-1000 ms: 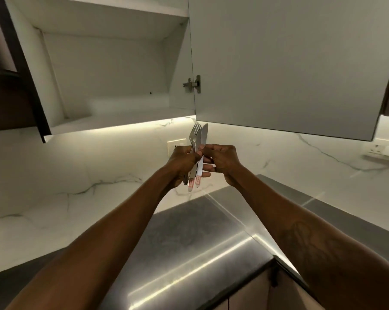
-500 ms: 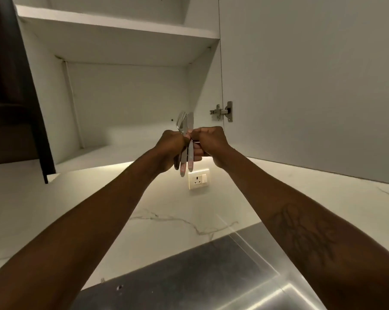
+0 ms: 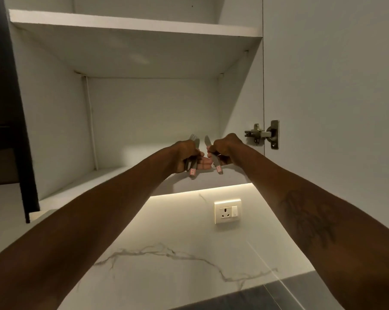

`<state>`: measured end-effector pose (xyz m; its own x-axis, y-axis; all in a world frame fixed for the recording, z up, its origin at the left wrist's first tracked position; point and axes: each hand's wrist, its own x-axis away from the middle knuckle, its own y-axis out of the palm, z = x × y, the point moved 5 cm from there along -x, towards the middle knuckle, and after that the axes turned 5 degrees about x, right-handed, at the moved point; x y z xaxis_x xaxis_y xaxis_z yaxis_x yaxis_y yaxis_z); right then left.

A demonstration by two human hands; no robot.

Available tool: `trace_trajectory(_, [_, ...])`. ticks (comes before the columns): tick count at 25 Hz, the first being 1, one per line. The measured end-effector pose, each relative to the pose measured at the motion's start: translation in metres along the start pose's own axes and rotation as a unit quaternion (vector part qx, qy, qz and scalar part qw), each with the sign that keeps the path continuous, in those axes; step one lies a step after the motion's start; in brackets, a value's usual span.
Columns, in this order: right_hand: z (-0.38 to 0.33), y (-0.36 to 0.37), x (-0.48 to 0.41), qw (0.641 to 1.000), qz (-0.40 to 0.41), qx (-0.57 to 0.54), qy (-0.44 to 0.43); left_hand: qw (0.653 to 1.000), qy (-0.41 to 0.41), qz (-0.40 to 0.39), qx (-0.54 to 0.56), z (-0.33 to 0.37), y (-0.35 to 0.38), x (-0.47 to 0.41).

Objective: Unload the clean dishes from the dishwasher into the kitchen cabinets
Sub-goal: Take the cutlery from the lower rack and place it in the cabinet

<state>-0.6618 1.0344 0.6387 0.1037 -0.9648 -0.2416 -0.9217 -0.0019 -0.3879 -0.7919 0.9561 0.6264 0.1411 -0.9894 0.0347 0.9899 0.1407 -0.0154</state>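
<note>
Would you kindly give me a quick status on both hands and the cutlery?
Left hand shut on steel fork bundle. Right hand shut on steel table knife. Both at open white cabinet's lower shelf; nothing in the way.

both forearms bare, no sleeves in view, no watch, no bands at wrists. left hand (image 3: 184,156) bare, no rings visible. right hand (image 3: 226,151) bare too, no glove. right forearm carries dark tattoo (image 3: 309,217) on upper side, branching lines, smudgy outline, design unreadable from here. left forearm unmarked as far as visible. lighting dim, finer detail on fingers not clear.
</note>
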Motion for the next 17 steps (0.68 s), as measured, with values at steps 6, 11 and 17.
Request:
trace_trajectory(6, [0.005,0.012,-0.042,0.952,-0.014,0.305,-0.026,0.999,-0.013,-0.026,-0.042,0.012,0.001,-0.048])
trace_trajectory(11, [0.003,0.023,-0.063,0.926,0.023,0.374,-0.048,0.997,0.006,-0.053,0.047,-0.010,-0.010,-0.089])
trace_trajectory(17, [0.001,0.030,-0.073,0.886,0.060,0.449,-0.099,0.993,0.052,-0.092,0.050,-0.013,-0.013,-0.110])
